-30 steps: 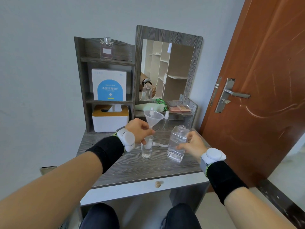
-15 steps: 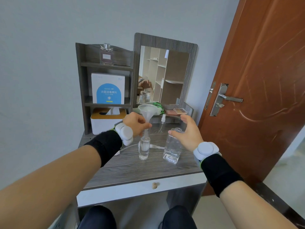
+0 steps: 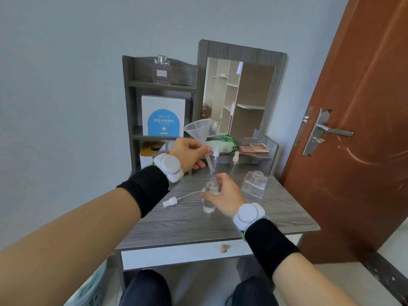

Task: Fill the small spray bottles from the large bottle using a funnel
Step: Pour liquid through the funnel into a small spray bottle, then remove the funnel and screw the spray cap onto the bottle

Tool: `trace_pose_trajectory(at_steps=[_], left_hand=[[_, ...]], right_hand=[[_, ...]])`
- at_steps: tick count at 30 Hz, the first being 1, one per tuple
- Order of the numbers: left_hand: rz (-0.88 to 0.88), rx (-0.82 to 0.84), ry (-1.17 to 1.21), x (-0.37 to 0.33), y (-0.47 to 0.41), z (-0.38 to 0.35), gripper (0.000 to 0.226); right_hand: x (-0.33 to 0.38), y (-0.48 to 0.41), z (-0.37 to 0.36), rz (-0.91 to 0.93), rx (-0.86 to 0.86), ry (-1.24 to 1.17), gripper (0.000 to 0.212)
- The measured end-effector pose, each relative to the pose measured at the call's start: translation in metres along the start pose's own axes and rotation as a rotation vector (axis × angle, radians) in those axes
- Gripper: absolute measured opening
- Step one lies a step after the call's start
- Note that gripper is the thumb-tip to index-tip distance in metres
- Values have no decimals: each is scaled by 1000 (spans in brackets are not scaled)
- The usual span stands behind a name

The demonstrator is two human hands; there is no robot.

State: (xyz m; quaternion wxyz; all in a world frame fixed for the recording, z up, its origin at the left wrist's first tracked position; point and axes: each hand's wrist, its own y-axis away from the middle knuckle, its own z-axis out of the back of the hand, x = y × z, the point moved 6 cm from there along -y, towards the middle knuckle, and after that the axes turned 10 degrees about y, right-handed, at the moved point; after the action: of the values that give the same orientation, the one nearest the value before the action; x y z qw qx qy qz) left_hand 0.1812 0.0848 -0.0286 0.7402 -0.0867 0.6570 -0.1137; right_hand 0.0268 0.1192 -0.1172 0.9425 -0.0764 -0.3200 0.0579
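Funnel (image 3: 197, 131) first: my left hand (image 3: 187, 155) pinches it by the stem, just under the cone. It hangs tilted, with its tip at the neck of the small bottle (image 3: 209, 205); I cannot tell whether the tip sits inside the neck or just above it. My right hand (image 3: 227, 196) is curled round that small bottle, which stands upright on the table (image 3: 276, 217).

No hand is on the large bottle (image 3: 254, 186). It stands uncapped and upright just to the right of the small one, so nothing is being poured. The pump head (image 3: 170, 203) lies with its tube on the table to the left, so this small bottle is open and not yet closed up.

The glass is too clear for me to read the liquid level in either bottle. I judge this one to be somewhere around its fill, with screwing the pump head back on certainly left to do. Two more spray bottles (image 3: 215, 155) stand at the back with their pumps on. I cannot say if they are full.
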Motion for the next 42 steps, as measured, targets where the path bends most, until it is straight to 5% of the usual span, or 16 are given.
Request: trace_pose_trajectory(at_steps=[3,7,12,17,24,31,37,42], left_hand=[[1,-59,-39,12,-4,12,32],[-60,-72,-571,43,-14,28,33],[-27,99,-1043,96,-22,27,29],[79,245,-1254,118,-38,14,27],[125,303,-1316,141,-44,13,24],[7,164,-1052,123,-27,44,40],[130,391,-1065,131,8,53,47],[141,430,-1047,134,17,46,30]], right_hand=[[-9,-2,-12,-34,-35,-42,58],[-16,-5,-14,-24,-73,-85,38],[-20,-5,-22,25,-62,-103,34],[-28,-7,-29,55,-57,-152,35],[-35,-8,-31,75,-46,-150,38],[-40,-9,-36,96,-40,-167,42],[-42,-11,-41,91,-37,-167,48],[-44,-11,-41,91,-34,-171,47]])
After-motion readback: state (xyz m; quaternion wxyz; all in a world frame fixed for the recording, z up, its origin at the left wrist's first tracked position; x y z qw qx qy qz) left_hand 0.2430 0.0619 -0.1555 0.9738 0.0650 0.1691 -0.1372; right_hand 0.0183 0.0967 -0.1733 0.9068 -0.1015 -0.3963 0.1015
